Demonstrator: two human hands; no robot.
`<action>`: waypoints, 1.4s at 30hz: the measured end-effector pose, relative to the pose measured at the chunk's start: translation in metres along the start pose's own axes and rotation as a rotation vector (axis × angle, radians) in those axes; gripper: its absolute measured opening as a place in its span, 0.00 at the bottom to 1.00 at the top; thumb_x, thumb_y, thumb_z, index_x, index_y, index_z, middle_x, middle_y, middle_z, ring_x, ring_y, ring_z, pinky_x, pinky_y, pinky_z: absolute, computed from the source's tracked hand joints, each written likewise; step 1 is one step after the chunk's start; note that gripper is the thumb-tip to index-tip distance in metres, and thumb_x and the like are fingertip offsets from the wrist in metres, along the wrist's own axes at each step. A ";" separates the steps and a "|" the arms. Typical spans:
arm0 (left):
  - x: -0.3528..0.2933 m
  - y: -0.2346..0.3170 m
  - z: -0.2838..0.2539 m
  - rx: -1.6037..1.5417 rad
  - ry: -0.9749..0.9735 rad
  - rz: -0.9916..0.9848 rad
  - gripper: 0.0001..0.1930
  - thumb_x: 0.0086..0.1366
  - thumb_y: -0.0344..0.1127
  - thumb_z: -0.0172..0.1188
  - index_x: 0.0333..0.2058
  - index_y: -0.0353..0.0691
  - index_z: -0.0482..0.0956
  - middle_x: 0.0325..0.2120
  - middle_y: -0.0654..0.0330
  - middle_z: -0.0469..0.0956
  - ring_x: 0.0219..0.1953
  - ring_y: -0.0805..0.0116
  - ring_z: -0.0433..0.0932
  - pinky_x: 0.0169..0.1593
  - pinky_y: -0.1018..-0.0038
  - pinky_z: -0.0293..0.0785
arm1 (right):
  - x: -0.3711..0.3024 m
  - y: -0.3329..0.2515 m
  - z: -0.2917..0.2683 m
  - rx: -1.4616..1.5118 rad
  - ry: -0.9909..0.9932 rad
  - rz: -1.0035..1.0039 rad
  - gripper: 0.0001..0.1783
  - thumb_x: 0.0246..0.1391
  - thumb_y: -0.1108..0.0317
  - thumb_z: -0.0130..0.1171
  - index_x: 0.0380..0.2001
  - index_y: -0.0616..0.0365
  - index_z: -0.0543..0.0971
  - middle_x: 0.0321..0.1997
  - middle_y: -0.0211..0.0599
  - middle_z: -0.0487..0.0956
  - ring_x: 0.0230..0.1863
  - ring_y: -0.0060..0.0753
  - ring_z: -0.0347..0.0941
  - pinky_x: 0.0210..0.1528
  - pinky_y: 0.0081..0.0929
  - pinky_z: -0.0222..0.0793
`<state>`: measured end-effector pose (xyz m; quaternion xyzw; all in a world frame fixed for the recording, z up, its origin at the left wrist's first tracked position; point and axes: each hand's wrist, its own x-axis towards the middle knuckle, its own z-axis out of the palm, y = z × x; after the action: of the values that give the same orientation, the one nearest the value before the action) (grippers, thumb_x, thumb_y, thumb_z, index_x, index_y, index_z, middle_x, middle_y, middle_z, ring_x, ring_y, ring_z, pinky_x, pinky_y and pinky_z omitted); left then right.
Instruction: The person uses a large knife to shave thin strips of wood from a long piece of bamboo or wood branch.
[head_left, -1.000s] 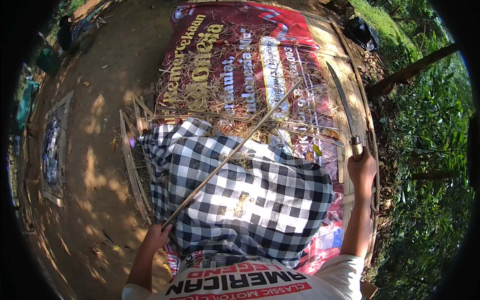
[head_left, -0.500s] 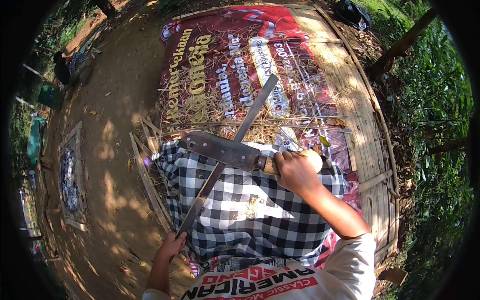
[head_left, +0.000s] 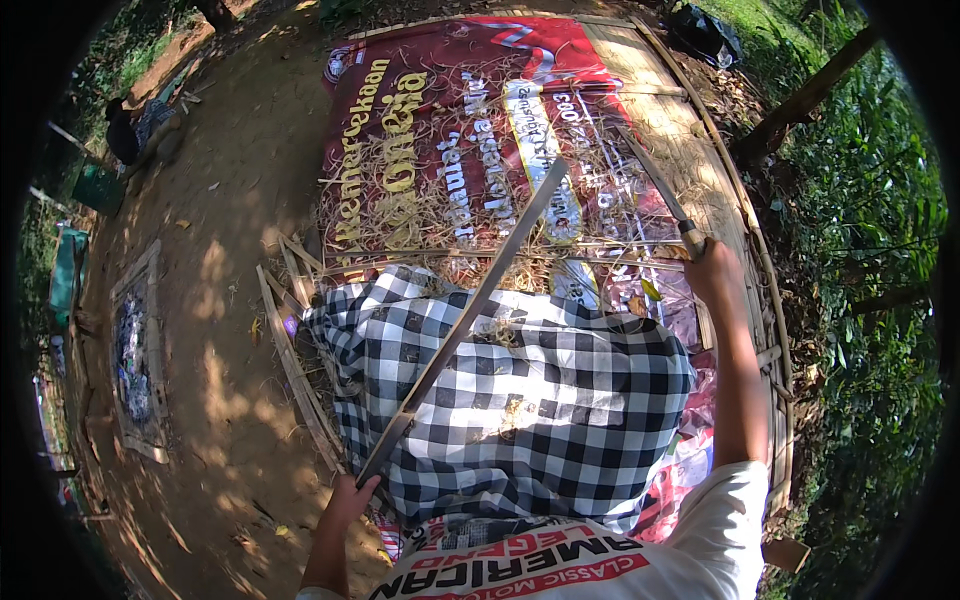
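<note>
Left hand (head_left: 349, 497): fingers grip a slanting strip (head_left: 477, 300); right hand (head_left: 715, 271): fingers grip a knife (head_left: 657, 180) by its handle.

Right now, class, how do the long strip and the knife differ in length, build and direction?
The strip looks longer than the knife. The knife has a pale handle; the strip shows no separate one. The strip's far end slants rightward, the knife's leftward. Both are held: strip in the left hand, knife in the right hand.
</note>
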<state>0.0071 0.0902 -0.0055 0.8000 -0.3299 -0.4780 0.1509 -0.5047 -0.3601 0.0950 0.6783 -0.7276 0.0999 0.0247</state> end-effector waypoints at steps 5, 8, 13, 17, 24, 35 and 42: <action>-0.015 0.056 0.002 -0.262 -0.153 -0.197 0.15 0.65 0.39 0.57 0.22 0.37 0.71 0.13 0.65 0.68 0.14 0.76 0.65 0.20 0.74 0.61 | -0.049 0.030 -0.007 0.475 -0.120 0.147 0.09 0.41 0.74 0.58 0.29 0.68 0.76 0.21 0.46 0.76 0.21 0.42 0.72 0.26 0.37 0.65; -0.005 0.031 -0.011 -0.188 -0.187 -0.172 0.16 0.65 0.39 0.58 0.21 0.37 0.70 0.12 0.66 0.67 0.14 0.77 0.65 0.20 0.74 0.60 | -0.073 0.000 -0.021 0.874 -0.184 0.227 0.08 0.44 0.74 0.61 0.27 0.67 0.74 0.19 0.31 0.72 0.20 0.20 0.65 0.22 0.25 0.61; -0.003 0.067 -0.034 0.077 -0.129 -0.116 0.17 0.63 0.44 0.61 0.23 0.35 0.77 0.14 0.65 0.72 0.17 0.75 0.70 0.24 0.73 0.66 | -0.095 -0.051 -0.036 0.743 -0.173 -0.051 0.17 0.43 0.65 0.69 0.29 0.64 0.74 0.19 0.38 0.75 0.21 0.33 0.72 0.27 0.29 0.68; -0.005 0.062 -0.031 0.109 -0.028 0.006 0.16 0.63 0.43 0.60 0.27 0.33 0.79 0.14 0.63 0.73 0.19 0.75 0.70 0.26 0.72 0.67 | -0.106 -0.098 -0.039 0.475 -0.276 -0.307 0.16 0.41 0.65 0.64 0.34 0.59 0.75 0.23 0.50 0.78 0.28 0.55 0.77 0.30 0.44 0.73; 0.003 0.036 -0.027 0.105 0.058 0.073 0.17 0.62 0.43 0.62 0.26 0.31 0.79 0.13 0.60 0.72 0.19 0.75 0.68 0.26 0.70 0.67 | -0.092 -0.113 0.021 -0.020 -0.483 -0.504 0.15 0.41 0.63 0.58 0.36 0.53 0.76 0.24 0.45 0.80 0.27 0.50 0.79 0.32 0.43 0.75; -0.019 0.059 -0.035 0.077 0.017 -0.073 0.17 0.61 0.44 0.63 0.28 0.32 0.79 0.14 0.63 0.72 0.18 0.75 0.68 0.25 0.71 0.67 | -0.008 -0.054 0.027 -0.089 -0.215 -0.152 0.12 0.52 0.65 0.49 0.30 0.61 0.78 0.29 0.53 0.81 0.32 0.53 0.79 0.37 0.45 0.75; -0.033 0.032 -0.017 0.033 0.015 -0.088 0.17 0.62 0.44 0.61 0.26 0.33 0.77 0.15 0.63 0.72 0.19 0.74 0.71 0.26 0.72 0.67 | -0.018 0.091 -0.029 -0.034 0.048 0.289 0.13 0.39 0.66 0.55 0.26 0.66 0.78 0.28 0.57 0.79 0.35 0.59 0.77 0.38 0.48 0.72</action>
<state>-0.0015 0.0877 0.0427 0.8197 -0.3010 -0.4727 0.1188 -0.5964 -0.3316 0.1101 0.5633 -0.8185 0.1062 0.0389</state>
